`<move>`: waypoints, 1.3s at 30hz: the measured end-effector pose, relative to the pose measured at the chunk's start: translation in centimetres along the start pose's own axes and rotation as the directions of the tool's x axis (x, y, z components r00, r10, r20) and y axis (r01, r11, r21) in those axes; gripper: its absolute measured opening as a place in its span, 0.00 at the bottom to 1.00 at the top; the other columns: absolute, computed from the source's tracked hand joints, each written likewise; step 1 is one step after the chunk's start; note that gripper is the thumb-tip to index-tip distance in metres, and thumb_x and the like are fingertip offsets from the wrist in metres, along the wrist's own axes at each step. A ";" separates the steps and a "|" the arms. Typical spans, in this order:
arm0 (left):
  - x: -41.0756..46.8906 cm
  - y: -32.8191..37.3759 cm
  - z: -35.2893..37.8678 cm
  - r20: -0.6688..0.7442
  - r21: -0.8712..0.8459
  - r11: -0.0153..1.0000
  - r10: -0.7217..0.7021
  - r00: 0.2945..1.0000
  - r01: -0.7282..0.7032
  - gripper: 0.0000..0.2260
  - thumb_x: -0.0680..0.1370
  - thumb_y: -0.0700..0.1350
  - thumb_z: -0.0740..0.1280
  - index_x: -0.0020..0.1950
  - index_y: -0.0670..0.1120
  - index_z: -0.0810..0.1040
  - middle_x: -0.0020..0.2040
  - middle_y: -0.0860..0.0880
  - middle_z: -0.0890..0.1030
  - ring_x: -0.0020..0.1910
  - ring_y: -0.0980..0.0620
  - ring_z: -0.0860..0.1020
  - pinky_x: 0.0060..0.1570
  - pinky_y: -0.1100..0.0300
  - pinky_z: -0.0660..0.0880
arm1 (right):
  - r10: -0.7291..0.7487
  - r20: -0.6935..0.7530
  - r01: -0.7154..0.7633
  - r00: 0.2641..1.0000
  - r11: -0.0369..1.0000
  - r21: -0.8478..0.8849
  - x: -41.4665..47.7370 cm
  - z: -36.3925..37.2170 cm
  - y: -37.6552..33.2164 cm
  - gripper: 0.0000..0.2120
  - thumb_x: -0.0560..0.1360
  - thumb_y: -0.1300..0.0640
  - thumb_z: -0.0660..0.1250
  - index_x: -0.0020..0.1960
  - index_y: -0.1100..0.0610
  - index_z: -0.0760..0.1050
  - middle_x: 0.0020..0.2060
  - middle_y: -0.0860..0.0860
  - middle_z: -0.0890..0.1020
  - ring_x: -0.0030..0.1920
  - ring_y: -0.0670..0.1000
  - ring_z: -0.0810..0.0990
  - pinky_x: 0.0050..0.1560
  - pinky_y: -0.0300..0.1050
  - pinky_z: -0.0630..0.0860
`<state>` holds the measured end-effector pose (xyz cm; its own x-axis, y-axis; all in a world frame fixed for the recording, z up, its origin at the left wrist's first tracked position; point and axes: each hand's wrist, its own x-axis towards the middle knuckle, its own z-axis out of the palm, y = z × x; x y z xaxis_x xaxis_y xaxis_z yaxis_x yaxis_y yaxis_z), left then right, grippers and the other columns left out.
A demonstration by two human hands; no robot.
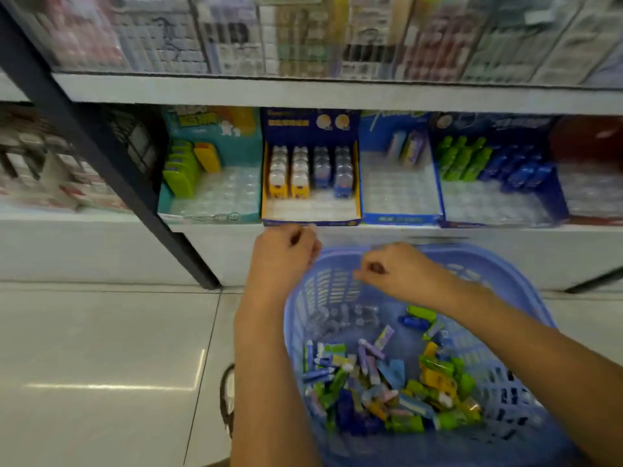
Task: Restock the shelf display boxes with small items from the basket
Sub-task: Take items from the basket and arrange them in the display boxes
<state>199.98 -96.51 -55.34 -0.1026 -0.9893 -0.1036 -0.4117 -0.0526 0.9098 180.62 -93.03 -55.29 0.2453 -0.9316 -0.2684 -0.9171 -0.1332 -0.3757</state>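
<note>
A blue plastic basket [505, 274] sits low in front of me, holding several small colourful items [387, 392] piled at its near side. My left hand [283, 254] hovers just below the front of the dark blue display box [310, 215], fingers curled, nothing visible in it. My right hand [397, 267] is over the basket's far rim, fingers loosely curled; whether it holds anything I cannot tell. On the shelf stand a teal box [209, 210], the dark blue box with yellow and blue items, a light blue box [401, 217] and a blue box [499, 220] with green and blue items.
A dark diagonal shelf post [111, 153] runs from the upper left to the floor. The upper shelf [303, 92] overhangs the boxes, with hanging packets above. Pale floor tiles [101, 365] lie at left. A shoe [229, 399] shows beside the basket.
</note>
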 end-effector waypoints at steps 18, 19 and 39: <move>-8.4 -13.3 22.7 0.696 0.700 0.647 -0.524 0.492 -0.302 0.26 0.77 0.49 0.68 0.69 0.36 0.68 0.68 0.37 0.68 0.66 0.38 0.67 0.64 0.45 0.68 | 0.281 0.382 -0.127 0.881 0.916 -0.380 -5.3 17.7 16.5 0.16 0.76 0.60 0.61 0.63 0.58 0.74 0.64 0.60 0.70 0.67 0.59 0.67 0.62 0.51 0.69; -8.4 -13.2 22.9 0.677 0.711 0.650 -0.528 0.513 -0.269 0.22 0.77 0.47 0.66 0.67 0.36 0.70 0.66 0.37 0.71 0.64 0.38 0.70 0.62 0.47 0.71 | 0.195 0.382 -0.035 0.904 0.921 -0.389 -5.2 18.1 16.2 0.15 0.76 0.60 0.61 0.62 0.57 0.75 0.63 0.60 0.70 0.67 0.59 0.66 0.62 0.51 0.69; -7.1 -13.3 22.5 0.553 0.714 0.700 -0.533 0.641 -0.034 0.17 0.79 0.39 0.61 0.66 0.34 0.71 0.60 0.36 0.77 0.60 0.39 0.76 0.58 0.50 0.70 | 0.181 0.699 0.003 0.692 0.967 -0.254 -4.9 18.9 13.6 0.14 0.76 0.58 0.64 0.58 0.64 0.77 0.46 0.59 0.79 0.51 0.60 0.77 0.54 0.49 0.74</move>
<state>185.85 -85.76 -75.76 -0.3469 -0.5310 -0.7731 -0.9308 0.0937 0.3532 172.86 -83.88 -75.87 0.2231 -0.4321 -0.8738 -0.9660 -0.2180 -0.1388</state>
